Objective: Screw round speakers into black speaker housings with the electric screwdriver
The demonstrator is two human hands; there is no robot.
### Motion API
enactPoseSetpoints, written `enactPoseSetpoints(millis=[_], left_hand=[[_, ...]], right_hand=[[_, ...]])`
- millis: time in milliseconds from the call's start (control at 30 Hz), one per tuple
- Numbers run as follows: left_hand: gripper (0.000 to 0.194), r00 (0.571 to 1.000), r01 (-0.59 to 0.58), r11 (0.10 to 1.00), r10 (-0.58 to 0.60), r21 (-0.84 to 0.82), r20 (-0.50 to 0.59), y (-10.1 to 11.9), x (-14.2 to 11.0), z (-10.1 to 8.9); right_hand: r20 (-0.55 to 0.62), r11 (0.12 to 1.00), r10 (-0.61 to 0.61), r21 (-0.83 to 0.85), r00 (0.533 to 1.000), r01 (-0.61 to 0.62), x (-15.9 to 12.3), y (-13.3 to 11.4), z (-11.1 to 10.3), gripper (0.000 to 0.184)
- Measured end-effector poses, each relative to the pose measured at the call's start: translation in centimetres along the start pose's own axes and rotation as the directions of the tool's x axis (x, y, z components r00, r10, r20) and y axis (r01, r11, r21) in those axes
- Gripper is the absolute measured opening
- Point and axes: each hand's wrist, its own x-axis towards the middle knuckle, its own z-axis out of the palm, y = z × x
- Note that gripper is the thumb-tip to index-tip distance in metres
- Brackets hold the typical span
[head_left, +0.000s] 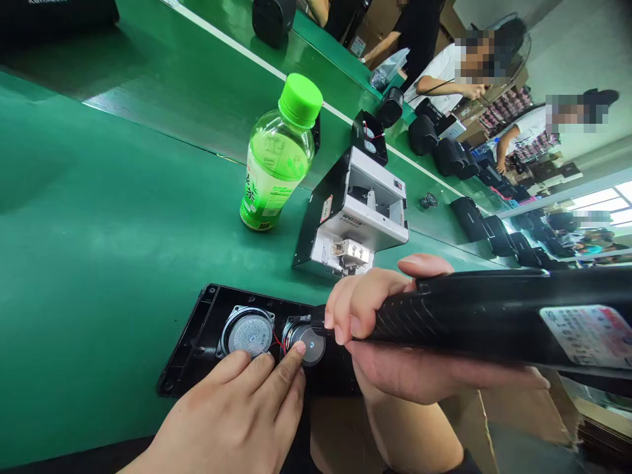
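A black speaker panel (pixel 197 342) lies on the green table close to me, with two round speaker drivers set in it. My left hand (pixel 237 408) rests over the panel with fingers stretched out. Its fingertips touch the right driver (pixel 312 352) and the lower edge of the left driver (pixel 249 331). Thin red wires (pixel 279 341) run between the drivers. In my right hand (pixel 395 342) is a black electric screwdriver (pixel 469 316), held level and wrapped by the fingers. Its tip end is at the upper edge of the right driver; the bit itself is hidden.
Beyond the panel stands a grey and black screw feeder (pixel 355 210), with a green-capped drink bottle (pixel 279 158) left of it. An open black speaker case (pixel 369 138) and a loose driver (pixel 429 200) lie farther back. Co-workers sit across the table. Cardboard (pixel 523 408) is at lower right.
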Motion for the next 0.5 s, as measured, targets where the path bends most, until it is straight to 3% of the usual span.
enactPoseSetpoints(millis=[300,500], left_hand=[[0.044,0.999,0.027,1.0,-0.027,-0.003,-0.025,0.0,0.66,0.16],[0.038,1.0,0.019,1.0,-0.019,0.008,-0.016,-0.01,0.41,0.23]], right_hand=[[0.038,0.999,-0.034,-0.018,0.999,0.034,-0.56,0.16,0.23,0.067],[0.061,0.998,-0.044,-0.032,0.997,0.046,-0.79,0.12,0.23,0.063]])
